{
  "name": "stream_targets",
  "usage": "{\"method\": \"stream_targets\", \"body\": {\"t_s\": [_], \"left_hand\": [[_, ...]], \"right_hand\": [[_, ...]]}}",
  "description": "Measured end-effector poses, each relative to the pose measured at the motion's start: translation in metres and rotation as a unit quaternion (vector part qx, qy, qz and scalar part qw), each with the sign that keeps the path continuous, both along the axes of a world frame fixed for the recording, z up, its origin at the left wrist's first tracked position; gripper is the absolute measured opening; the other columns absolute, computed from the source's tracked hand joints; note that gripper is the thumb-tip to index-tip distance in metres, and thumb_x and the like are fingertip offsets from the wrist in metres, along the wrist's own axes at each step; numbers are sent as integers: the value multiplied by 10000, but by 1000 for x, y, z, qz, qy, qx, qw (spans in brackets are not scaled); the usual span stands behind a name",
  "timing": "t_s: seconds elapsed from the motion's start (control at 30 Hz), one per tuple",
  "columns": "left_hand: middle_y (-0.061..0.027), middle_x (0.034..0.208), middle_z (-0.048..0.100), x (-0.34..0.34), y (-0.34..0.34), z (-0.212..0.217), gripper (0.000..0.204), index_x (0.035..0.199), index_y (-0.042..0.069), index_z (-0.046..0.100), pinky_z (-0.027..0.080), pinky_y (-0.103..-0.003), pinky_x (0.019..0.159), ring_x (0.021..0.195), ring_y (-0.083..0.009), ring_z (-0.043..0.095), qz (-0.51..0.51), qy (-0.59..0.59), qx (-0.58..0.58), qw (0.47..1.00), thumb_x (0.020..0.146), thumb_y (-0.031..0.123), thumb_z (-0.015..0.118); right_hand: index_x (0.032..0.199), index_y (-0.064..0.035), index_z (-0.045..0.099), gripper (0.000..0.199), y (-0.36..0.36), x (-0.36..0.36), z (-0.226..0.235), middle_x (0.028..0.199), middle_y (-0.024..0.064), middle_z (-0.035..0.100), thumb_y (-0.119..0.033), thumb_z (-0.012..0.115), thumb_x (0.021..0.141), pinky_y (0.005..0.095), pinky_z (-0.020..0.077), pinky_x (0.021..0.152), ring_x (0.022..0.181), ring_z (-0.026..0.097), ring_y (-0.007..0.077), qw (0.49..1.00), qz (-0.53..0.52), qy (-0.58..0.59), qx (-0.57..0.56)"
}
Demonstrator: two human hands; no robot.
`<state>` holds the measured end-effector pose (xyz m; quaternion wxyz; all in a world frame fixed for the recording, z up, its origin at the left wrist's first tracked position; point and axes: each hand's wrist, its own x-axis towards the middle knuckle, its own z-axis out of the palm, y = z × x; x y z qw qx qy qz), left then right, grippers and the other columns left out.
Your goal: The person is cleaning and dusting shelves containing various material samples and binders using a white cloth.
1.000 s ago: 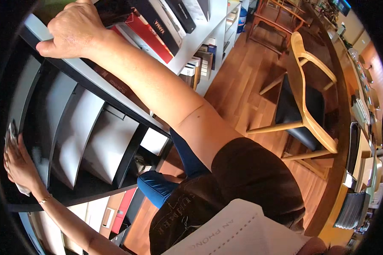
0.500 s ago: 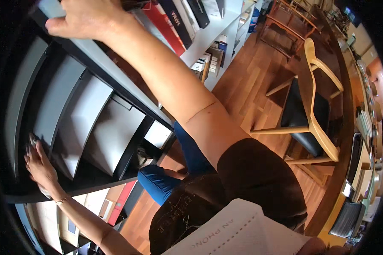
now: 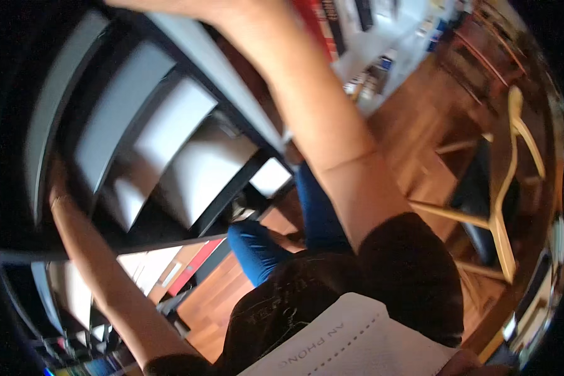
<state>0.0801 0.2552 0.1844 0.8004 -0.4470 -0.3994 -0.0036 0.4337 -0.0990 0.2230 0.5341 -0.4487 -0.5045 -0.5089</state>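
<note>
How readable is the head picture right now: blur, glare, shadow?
All in the head view: blur smears the books and the wooden chair; bright patches wash out parts of the pale panels; the left hand sits in shadow inside the black shelf unit, its shape unclear; fisheye distortion bows edges near the rim.

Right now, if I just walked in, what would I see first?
Probably the bare right arm, stretching big across the upper middle. At left, the shadowy left hand is inside a black shelf unit with pale panels. Over on the right stands a wooden chair with a black seat.
</note>
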Motion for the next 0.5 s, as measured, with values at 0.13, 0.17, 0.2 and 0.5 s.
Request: {"method": "stream_targets", "body": {"t_s": [0.13, 0.17, 0.2, 0.5], "left_hand": [[-123, 1401, 453, 21, -1, 6, 518, 1344, 55, 473, 321, -443, 1069, 1266, -276, 446, 449, 356, 328, 751, 981, 407, 358], [-113, 1368, 491, 6, 7, 24, 518, 1296, 57, 518, 332, -471, 1058, 1244, -281, 467, 460, 403, 428, 666, 973, 424, 348], [-136, 1329, 499, 61, -12, 6, 435, 1302, 11, 501, 343, -458, 1064, 1217, -287, 468, 497, 353, 351, 710, 972, 282, 416], [-137, 1247, 599, 197, -115, 16, 470, 1163, 120, 639, 396, -434, 1012, 1189, -344, 519, 579, 280, 348, -682, 912, 461, 435]], "right_hand": [[567, -19, 601, 397, -5, 0, -2, 588, 157, 602, -348, 607, 789, 464, 460, 674, 604, 605, 322, 999, -29, -24, 27], [559, -14, 583, 395, -4, -6, 2, 579, 164, 585, -336, 617, 785, 466, 450, 657, 606, 595, 339, 997, -2, -40, 59], [554, -11, 563, 387, -5, 2, -7, 582, 169, 574, -319, 628, 779, 467, 438, 639, 608, 586, 350, 997, -6, -52, 55], [586, -12, 486, 387, -12, -2, -3, 582, 176, 507, -283, 651, 808, 454, 389, 602, 612, 529, 368, 998, -9, -66, 12]]}}
